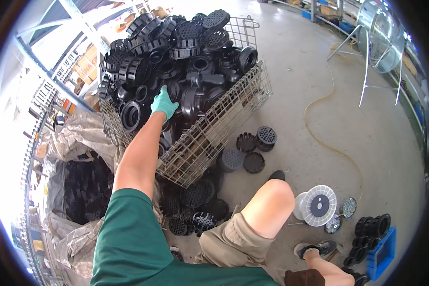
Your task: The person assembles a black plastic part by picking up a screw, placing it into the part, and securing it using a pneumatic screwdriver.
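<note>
Green shirt (133, 224) up close, left hand (164, 104) on a basket (219, 125) heaped with black parts (188, 33)

So the shirt fills the bottom of the view, with the left arm stretched up from it to the basket. That hand's in a thin teal glove, fingers spread over the pile, right at a round part (174, 89) with a ringed face. Can't tell if it's gripping that one or just resting on it. The right hand is out of view.

The basket is wire mesh and seriously full: ribbed rings, caps with holes, some pipe-looking bits, piled well past the rim. The round part sits in the heap, around the middle of the basket.

Left of that there's a big pale sack (78, 131), mouth open, with more black stuff (86, 190) down inside, too dark to make out. Over at lower right is a blue crate (388, 248) with black rings (371, 226) stacked just beside it; can't really see what's in it. Loose caps (231, 160) lie on the floor by the basket, and a white spool (318, 206) sits past the knee (276, 200).
</note>
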The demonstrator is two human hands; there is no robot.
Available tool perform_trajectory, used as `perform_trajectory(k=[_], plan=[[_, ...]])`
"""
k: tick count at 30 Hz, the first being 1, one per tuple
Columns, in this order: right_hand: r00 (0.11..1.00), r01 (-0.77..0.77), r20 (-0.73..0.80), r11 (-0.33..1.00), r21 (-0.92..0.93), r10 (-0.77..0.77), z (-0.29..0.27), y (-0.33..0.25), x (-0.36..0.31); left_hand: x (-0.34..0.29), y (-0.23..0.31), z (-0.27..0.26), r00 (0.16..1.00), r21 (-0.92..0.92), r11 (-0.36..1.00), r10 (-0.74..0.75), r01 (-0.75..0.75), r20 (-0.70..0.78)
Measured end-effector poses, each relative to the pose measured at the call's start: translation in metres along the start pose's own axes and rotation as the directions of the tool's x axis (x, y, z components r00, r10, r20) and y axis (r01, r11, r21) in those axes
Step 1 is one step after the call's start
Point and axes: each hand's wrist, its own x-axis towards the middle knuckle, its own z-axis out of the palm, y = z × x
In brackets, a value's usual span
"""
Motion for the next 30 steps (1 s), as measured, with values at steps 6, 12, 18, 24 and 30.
perform_trajectory(k=[6,12,18,24,30], plan=[[0.998,-0.048,-0.025,0.998,0.049,0.05,0.004,0.018,-0.01,0.036,-0.049,0.017,0.975,-0.349,0.913,0.165,-0.209,-0.152],[0.974,-0.11,-0.193,0.991,0.069,0.122,-0.043,0.064,-0.033,0.01,-0.037,-0.004,0.959,-0.76,0.626,-0.068,-0.173,-0.275],[0.819,-0.186,-0.53,0.975,0.12,0.221,-0.16,0.142,-0.098,-0.083,-0.004,-0.061,0.969,-0.985,0.066,-0.181,-0.162,-0.171],[0.472,0.052,-0.877,0.991,0.123,0.084,-0.317,0.123,-0.237,-0.168,0.057,-0.116,0.913,-0.943,-0.048,0.237,-0.329,-0.331],[0.602,0.619,-0.774,0.726,0.299,-0.195,-0.322,-0.114,-0.271,-0.243,0.168,-0.105,0.762,-0.871,-0.018,0.477,-0.491,-0.439]])
